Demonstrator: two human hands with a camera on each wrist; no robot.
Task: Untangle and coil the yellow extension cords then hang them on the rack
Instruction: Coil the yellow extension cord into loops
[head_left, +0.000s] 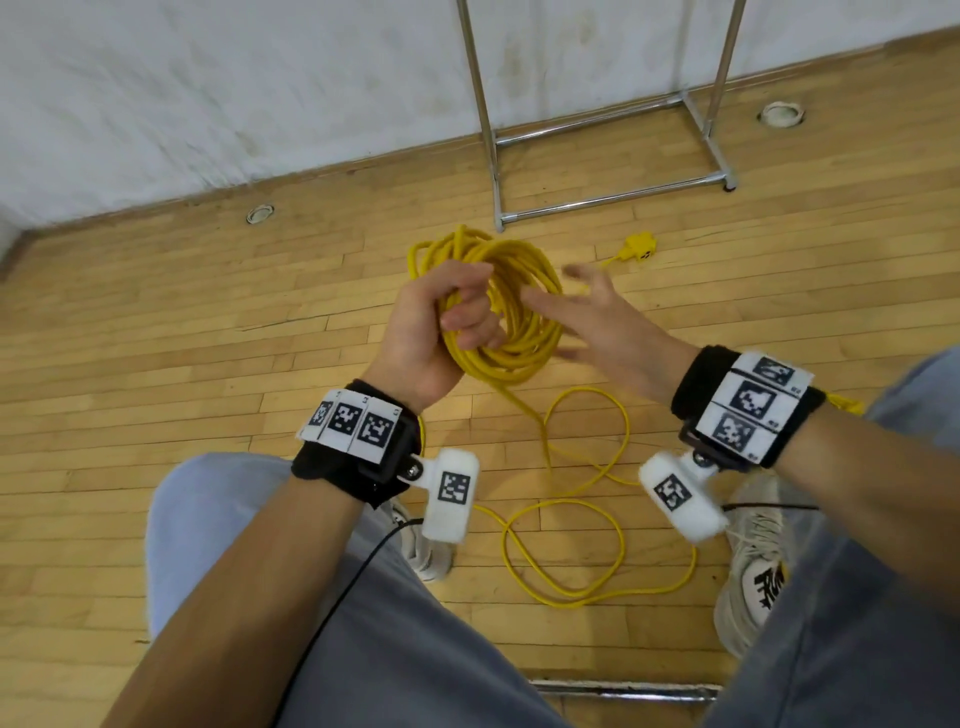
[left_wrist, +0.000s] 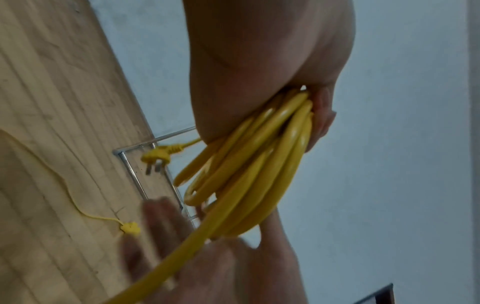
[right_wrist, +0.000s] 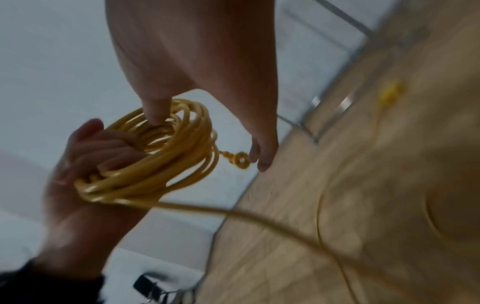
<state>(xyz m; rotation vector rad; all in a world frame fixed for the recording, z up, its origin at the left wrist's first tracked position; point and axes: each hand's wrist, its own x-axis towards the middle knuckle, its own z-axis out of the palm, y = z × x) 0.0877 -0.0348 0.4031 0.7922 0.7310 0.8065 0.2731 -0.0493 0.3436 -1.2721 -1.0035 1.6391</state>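
My left hand (head_left: 441, 322) grips a coil of yellow extension cord (head_left: 524, 317) made of several loops, fingers curled round the bundle (left_wrist: 262, 164). A loose tail of cord (head_left: 582, 519) drops from the coil and lies in loops on the floor between my feet. My right hand (head_left: 587, 312) hovers just right of the coil, blurred, fingers spread and holding nothing; in the right wrist view its fingers (right_wrist: 262, 156) hang beside the coil (right_wrist: 161, 164). A yellow plug (left_wrist: 155, 158) dangles from the coil. A yellow socket end (head_left: 640, 247) lies on the floor near the rack.
A chrome garment rack (head_left: 613, 156) stands on the wooden floor (head_left: 208, 338) against the white wall, straight ahead. Round floor fittings (head_left: 260, 213) sit near the wall. My sneakers (head_left: 753, 561) flank the loose cord. A metal bar (head_left: 623, 691) lies close below me.
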